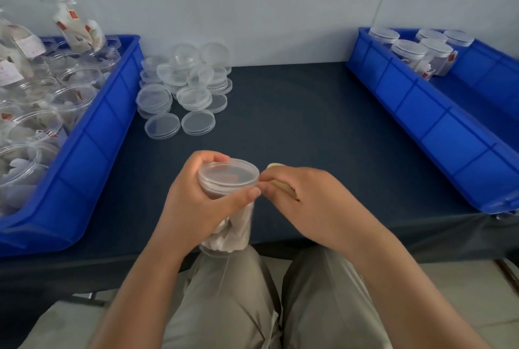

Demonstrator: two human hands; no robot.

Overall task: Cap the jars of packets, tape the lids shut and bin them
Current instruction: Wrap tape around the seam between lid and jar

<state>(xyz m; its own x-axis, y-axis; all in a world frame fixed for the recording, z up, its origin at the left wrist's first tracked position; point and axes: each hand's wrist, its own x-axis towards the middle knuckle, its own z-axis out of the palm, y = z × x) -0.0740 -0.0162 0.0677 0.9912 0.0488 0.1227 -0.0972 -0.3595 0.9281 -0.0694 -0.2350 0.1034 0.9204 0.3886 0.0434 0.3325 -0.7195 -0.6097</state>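
Observation:
A clear plastic jar point(231, 225) full of white packets stands upright above the table's near edge, with a clear lid point(229, 174) on top. My left hand point(193, 200) wraps around the jar just under the lid, thumb across its front. My right hand point(303, 197) is closed on a roll of tape point(278, 177), mostly hidden by the fingers, held against the right side of the lid. The fingertips of both hands meet at the lid's rim.
A blue bin point(92, 157) at the left holds several open jars of packets. A pile of loose clear lids point(182, 90) lies beside it. A second blue bin point(432, 113) at the right holds several capped jars point(421, 54). Dark table cloth point(309, 113) lies between.

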